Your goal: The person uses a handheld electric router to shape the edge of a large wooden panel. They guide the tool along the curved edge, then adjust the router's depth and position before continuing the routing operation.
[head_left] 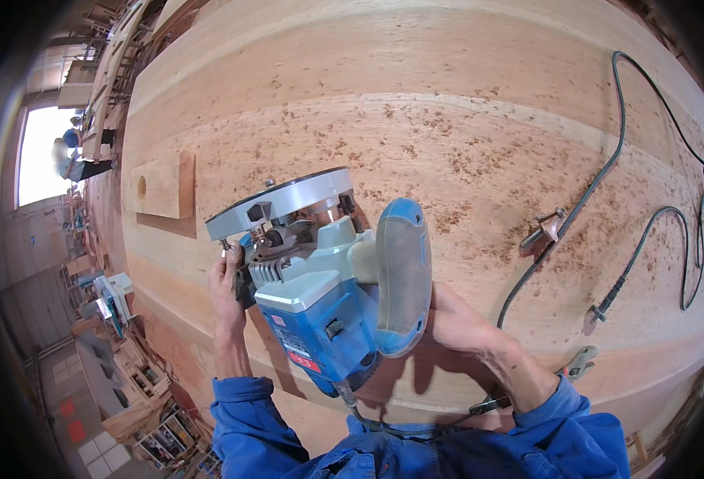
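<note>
A blue and grey plunge router (308,315) is held tilted above a large wooden slab (448,48), its round metal base (288,199) turned up and away from me. My left hand (228,279) is closed at the left side of the router, fingertips by a small screw at the base's edge. My right hand (456,319) grips the router from behind its right-hand handle (404,275), which hides most of the fingers. The router's cord (350,395) runs down against my blue jacket.
Shavings (452,215) are scattered over the slab. At the left lies a wooden block (164,188). To the right are a dark cable (619,120), a small wood-and-metal tool (542,234) and a cable end (603,307). Another person (72,156) stands far left.
</note>
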`<state>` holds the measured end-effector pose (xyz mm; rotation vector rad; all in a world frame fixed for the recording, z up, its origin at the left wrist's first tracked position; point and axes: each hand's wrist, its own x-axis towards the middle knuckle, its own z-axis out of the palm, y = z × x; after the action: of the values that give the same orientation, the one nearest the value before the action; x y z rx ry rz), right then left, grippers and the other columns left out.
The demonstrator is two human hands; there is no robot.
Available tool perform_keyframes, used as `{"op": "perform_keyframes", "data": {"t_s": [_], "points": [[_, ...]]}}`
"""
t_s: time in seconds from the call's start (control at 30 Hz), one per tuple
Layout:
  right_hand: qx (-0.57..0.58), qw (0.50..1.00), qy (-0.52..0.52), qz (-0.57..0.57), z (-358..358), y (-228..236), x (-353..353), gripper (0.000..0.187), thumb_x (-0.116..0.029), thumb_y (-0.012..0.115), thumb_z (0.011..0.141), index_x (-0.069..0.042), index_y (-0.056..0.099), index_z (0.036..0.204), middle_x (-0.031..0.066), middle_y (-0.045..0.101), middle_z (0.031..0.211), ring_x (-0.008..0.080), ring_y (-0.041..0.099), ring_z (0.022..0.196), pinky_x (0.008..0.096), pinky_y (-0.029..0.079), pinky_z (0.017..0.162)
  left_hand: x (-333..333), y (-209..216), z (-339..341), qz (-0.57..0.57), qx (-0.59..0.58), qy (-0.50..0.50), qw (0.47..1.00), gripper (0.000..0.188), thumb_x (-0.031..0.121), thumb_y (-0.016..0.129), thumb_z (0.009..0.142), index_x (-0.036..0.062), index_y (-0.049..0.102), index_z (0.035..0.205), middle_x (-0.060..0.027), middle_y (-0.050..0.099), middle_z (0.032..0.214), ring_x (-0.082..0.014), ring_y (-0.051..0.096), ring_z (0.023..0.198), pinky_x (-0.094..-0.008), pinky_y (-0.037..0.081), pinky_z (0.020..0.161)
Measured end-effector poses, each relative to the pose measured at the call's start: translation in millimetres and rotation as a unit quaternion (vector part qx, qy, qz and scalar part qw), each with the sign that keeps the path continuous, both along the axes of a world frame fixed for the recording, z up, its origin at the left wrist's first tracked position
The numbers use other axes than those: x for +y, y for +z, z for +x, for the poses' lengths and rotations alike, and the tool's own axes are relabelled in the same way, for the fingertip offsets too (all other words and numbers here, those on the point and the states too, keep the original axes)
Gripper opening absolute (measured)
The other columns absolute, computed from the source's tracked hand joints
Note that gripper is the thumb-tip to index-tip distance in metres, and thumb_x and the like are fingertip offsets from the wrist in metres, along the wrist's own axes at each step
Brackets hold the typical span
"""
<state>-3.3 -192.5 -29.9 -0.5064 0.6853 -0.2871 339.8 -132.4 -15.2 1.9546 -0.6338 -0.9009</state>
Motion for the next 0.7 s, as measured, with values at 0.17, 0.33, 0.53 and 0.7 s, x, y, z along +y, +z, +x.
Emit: {"op": "perform_keyframes", "data": {"t_s": [0.17,0.33,0.53,0.7], "points": [[0.004,1.0,0.013,-0.014,1.5,-9.1,1.9,0.025,-0.012,0.055,0.103,0.005,0.059,0.121,0.0105,0.067,0.108,0.0128,0.062,0.098,0.0297,0.052,0.087,-1.7,1.0,0.1,0.003,0.003,-0.013,1.0,0.04,0.041,0.061,0.101,0.0015,0.069,0.099,-0.0003,0.066,0.087,-0.0041,0.057,0.073,-0.0209,0.045,0.062],[0.019,0.996,-0.015,-0.084,0.5,-1.3,6.3,0.024,-0.01,0.058,0.1,0.004,0.061,0.12,0.0084,0.068,0.106,0.0131,0.062,0.098,0.0299,0.051,0.089,4.1,-3.9,7.9,0.015,-0.016,-0.023,0.999,0.04,0.041,0.06,0.101,0.002,0.067,0.103,-0.0006,0.065,0.09,-0.0064,0.058,0.076,-0.0229,0.046,0.065],[0.048,0.989,-0.006,-0.141,0.2,-0.3,4.8,0.027,-0.006,0.058,0.099,0.005,0.06,0.124,0.0102,0.068,0.113,0.0148,0.062,0.103,0.0312,0.05,0.093,2.6,-4.9,11.8,0.021,-0.007,-0.039,0.999,0.036,0.036,0.055,0.103,0.0019,0.066,0.11,-0.0028,0.067,0.096,-0.0088,0.061,0.082,-0.025,0.049,0.07],[0.014,0.997,-0.035,-0.069,0.1,-0.1,8.8,0.032,-0.006,0.064,0.094,0.004,0.06,0.125,0.0092,0.068,0.113,0.0158,0.063,0.102,0.0321,0.051,0.092,-3.0,0.3,-2.3,-0.002,-0.005,-0.02,1.0,0.038,0.04,0.061,0.101,0.0023,0.068,0.102,0.0035,0.061,0.084,-0.0029,0.05,0.072,-0.0199,0.04,0.062]]}}
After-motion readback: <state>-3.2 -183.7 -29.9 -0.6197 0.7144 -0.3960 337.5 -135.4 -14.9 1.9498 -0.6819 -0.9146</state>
